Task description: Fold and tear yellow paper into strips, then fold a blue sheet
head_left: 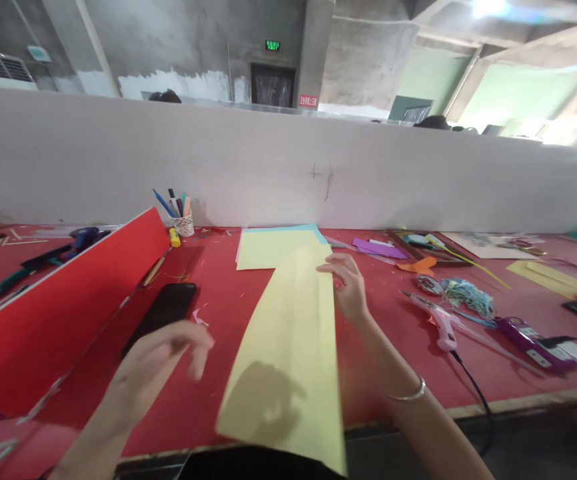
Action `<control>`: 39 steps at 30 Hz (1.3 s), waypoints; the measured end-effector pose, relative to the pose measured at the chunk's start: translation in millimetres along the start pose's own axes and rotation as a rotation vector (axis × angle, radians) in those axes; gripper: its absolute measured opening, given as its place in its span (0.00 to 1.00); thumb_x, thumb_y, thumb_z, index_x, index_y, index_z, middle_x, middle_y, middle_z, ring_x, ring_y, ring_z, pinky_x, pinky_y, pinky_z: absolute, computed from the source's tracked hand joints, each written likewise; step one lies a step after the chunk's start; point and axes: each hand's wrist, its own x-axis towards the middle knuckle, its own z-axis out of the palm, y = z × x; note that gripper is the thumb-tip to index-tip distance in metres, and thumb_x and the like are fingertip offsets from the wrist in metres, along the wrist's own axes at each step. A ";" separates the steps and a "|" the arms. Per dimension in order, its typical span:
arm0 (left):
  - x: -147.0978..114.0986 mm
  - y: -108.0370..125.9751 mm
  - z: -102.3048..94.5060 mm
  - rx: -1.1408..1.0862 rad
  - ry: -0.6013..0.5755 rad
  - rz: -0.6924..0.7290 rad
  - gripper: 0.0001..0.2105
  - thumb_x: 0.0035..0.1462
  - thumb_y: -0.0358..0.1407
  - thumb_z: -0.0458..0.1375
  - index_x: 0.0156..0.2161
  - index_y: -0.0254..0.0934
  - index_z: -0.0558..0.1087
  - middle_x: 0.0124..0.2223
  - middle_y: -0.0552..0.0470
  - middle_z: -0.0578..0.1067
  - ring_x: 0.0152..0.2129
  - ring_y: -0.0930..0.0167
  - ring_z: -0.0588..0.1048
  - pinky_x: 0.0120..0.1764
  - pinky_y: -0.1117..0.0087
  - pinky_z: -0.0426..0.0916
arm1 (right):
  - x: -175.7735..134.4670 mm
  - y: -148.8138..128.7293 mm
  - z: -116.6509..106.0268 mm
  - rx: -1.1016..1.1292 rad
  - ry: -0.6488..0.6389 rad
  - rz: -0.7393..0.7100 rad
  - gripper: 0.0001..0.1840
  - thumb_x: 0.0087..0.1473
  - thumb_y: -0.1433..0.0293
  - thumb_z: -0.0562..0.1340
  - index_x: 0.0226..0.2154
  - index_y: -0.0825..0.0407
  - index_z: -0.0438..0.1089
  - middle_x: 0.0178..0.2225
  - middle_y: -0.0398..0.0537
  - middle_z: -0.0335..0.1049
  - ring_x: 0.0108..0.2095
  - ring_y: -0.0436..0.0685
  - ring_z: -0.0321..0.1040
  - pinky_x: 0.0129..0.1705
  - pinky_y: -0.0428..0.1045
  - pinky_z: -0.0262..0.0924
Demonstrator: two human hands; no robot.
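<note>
A long sheet of pale yellow paper (301,347) extends toward me over the table's front edge, with a crease along its right side. My right hand (349,287) pinches its right edge near the far end; some of the fingertips are hidden. My left hand (166,350) hovers left of the sheet, fingers loosely bent and apart, holding nothing, and its shadow falls on the paper. Beneath the far end lies a stack of paper, yellow (263,250) on top with a blue sheet (313,228) showing behind. A black phone (168,307) rests beyond my left hand.
A red upright panel (83,300) stands at left, with a pen cup (183,224) past its far end. To the right lie a pink glue gun (443,327), pale yarn (468,298), a purple power strip (533,343) and cables. A white partition (248,160) closes the back.
</note>
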 end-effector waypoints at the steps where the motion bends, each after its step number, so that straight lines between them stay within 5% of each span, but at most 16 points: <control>1: 14.1 0.1 1.5 0.010 -0.018 0.030 0.15 0.52 0.46 0.45 0.29 0.39 0.68 0.18 0.55 0.67 0.18 0.71 0.67 0.30 0.69 0.65 | 2.1 -0.3 8.4 0.106 -0.017 0.048 0.03 0.43 0.71 0.60 0.25 0.49 0.70 0.34 0.47 0.58 0.35 0.53 0.61 0.34 0.47 0.58; 4: 60.7 -10.0 13.5 0.171 -0.034 -0.044 0.14 0.48 0.42 0.49 0.38 0.38 0.66 0.35 0.49 0.72 0.35 0.68 0.69 0.39 0.68 0.63 | 1.5 -3.2 31.5 0.402 -0.106 0.163 0.06 0.40 0.66 0.63 0.25 0.49 0.70 0.36 0.48 0.58 0.36 0.53 0.62 0.35 0.47 0.59; 7: 101.2 -33.2 29.1 0.302 0.023 -0.135 0.20 0.44 0.43 0.50 0.44 0.37 0.63 0.50 0.45 0.65 0.49 0.66 0.60 0.49 0.66 0.53 | -7.8 -6.7 45.6 0.595 -0.208 0.244 0.08 0.40 0.63 0.62 0.28 0.48 0.70 0.38 0.48 0.60 0.39 0.54 0.62 0.38 0.47 0.58; 11: 127.4 -65.2 48.4 0.290 -0.018 -0.245 0.16 0.44 0.46 0.47 0.34 0.37 0.67 0.38 0.48 0.72 0.40 0.64 0.66 0.44 0.65 0.57 | -20.7 -6.8 49.3 0.640 -0.345 0.320 0.09 0.47 0.63 0.56 0.29 0.47 0.70 0.40 0.48 0.61 0.41 0.53 0.61 0.40 0.48 0.58; 14: 127.6 -80.6 62.5 0.246 -0.069 -0.250 0.15 0.43 0.48 0.47 0.22 0.37 0.64 0.22 0.54 0.67 0.26 0.69 0.67 0.31 0.70 0.60 | -22.8 -1.6 48.2 0.571 -0.387 0.319 0.09 0.47 0.65 0.54 0.27 0.49 0.69 0.38 0.48 0.64 0.40 0.53 0.61 0.41 0.48 0.56; 17: 120.8 -90.8 73.9 0.175 -0.110 -0.249 0.15 0.42 0.47 0.47 0.18 0.37 0.59 0.18 0.59 0.59 0.18 0.74 0.61 0.22 0.74 0.56 | -21.8 4.5 49.4 0.443 -0.407 0.404 0.10 0.46 0.65 0.51 0.24 0.51 0.64 0.29 0.46 0.64 0.33 0.51 0.62 0.37 0.48 0.56; 20: 113.6 -98.1 80.3 0.110 -0.141 -0.258 0.14 0.42 0.47 0.47 0.19 0.37 0.58 0.18 0.60 0.57 0.17 0.76 0.59 0.20 0.75 0.54 | -23.5 5.5 53.0 0.329 -0.414 0.495 0.09 0.44 0.64 0.51 0.21 0.51 0.58 0.22 0.41 0.58 0.25 0.50 0.57 0.29 0.46 0.54; 27: 102.8 -98.0 79.3 0.016 -0.206 -0.275 0.13 0.45 0.44 0.48 0.24 0.36 0.64 0.22 0.57 0.63 0.20 0.75 0.62 0.23 0.76 0.58 | -31.4 -5.7 58.4 -0.063 -0.567 0.440 0.15 0.38 0.62 0.57 0.19 0.50 0.48 0.19 0.36 0.48 0.20 0.47 0.47 0.23 0.44 0.43; 39: 98.7 -89.5 85.3 0.090 -0.224 -0.239 0.09 0.46 0.39 0.46 0.23 0.37 0.64 0.23 0.57 0.65 0.24 0.73 0.64 0.28 0.75 0.57 | -25.8 10.1 58.4 0.268 -0.468 0.782 0.11 0.38 0.62 0.53 0.15 0.52 0.55 0.16 0.36 0.51 0.21 0.47 0.51 0.25 0.44 0.46</control>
